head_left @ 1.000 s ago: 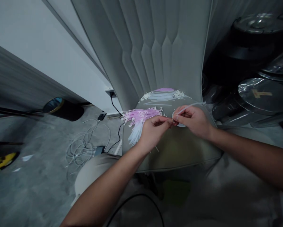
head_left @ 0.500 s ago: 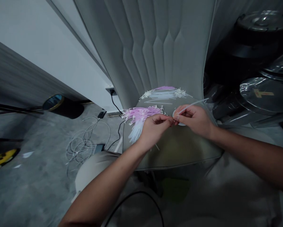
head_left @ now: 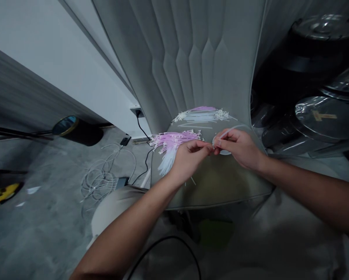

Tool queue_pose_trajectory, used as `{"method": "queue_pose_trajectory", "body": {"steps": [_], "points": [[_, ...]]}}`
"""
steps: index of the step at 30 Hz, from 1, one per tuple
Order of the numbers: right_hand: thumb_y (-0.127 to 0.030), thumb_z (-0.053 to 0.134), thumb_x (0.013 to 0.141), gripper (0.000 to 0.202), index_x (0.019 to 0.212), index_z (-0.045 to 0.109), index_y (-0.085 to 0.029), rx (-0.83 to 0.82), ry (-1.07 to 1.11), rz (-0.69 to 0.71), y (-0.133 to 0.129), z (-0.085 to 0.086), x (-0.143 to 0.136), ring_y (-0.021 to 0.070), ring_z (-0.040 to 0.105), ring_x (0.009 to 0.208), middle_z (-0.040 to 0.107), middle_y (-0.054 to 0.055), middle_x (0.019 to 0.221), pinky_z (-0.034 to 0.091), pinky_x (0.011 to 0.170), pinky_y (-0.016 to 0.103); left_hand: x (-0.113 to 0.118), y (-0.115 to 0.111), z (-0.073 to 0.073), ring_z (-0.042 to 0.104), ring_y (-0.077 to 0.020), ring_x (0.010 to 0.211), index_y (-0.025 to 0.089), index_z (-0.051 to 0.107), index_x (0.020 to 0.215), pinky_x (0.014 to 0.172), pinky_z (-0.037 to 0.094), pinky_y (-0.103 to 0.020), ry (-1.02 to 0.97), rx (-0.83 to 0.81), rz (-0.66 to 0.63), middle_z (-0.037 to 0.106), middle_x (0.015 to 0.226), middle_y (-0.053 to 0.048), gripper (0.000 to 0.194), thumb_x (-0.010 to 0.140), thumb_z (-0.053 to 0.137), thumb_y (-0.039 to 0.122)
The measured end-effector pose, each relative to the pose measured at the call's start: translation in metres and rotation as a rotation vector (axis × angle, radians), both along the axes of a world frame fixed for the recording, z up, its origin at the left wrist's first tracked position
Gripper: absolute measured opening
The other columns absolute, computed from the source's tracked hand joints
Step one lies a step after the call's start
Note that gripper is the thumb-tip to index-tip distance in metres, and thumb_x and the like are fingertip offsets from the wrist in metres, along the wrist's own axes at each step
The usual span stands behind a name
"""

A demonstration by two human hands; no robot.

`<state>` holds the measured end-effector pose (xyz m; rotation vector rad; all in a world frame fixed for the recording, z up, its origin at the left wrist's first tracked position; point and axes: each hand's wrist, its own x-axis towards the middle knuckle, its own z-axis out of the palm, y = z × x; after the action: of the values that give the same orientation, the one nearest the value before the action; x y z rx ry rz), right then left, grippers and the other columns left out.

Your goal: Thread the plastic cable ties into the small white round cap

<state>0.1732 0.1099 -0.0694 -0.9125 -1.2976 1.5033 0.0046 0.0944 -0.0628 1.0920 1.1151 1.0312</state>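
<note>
- Nearest, below the front edge of the chair seat (head_left: 209,190), a black cable (head_left: 168,236) is looped; left of the seat, a pale-clothed knee (head_left: 110,210) is seen.
- The seat is covered in smooth, dull olive-grey material, dimly lit; short loose pieces (head_left: 193,181) are scattered toward its front.
- Above the seat's middle, the left hand (head_left: 187,157) is held with thumb and forefinger pinched closed, meeting the right fingertips; whether anything is gripped there is too small to tell.
- By the right hand (head_left: 240,147), also above the seat, a pale strip (head_left: 231,129) is held between closed thumb and fingers.
- The strip's long axis is directed from the fingertips across the hand toward the seat's right rear, slightly bowed, its free end pointed right.
- On the seat's left, pink sticks (head_left: 180,139) with white ends are laid roughly crosswise; pale blue sticks (head_left: 168,159) are fanned toward the front left.
- At the seat's rear, a second bundle (head_left: 202,115) is laid crosswise.
- Behind the seat, a grey quilted backrest (head_left: 186,58) is raised.
- Left of the seat, coiled cables (head_left: 100,182) are spread on the grey floor (head_left: 54,214), with a black cylinder (head_left: 82,132) beyond.
- Right of the seat, dark, shiny-lidded vessels (head_left: 320,116) are grouped.
</note>
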Motion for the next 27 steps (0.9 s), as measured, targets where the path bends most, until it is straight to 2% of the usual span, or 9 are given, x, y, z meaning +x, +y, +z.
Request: {"method": "queue_pose_trajectory", "body": {"steps": [27], "points": [[-0.027,0.071,0.078,0.013,0.072,0.065,-0.017,-0.014,-0.001,-0.007,0.0003,-0.0014,0.0000,0.0112,0.062,0.062,0.065,0.000,0.069,0.050,0.064,0.029,-0.0002,0.0014,-0.0024,0.061,-0.0100,0.067,0.016,0.071,0.073,0.072,0.050,-0.026,-0.005,0.015,-0.036,0.070,0.071,-0.001,0.009,0.074,0.071,0.025]]}}
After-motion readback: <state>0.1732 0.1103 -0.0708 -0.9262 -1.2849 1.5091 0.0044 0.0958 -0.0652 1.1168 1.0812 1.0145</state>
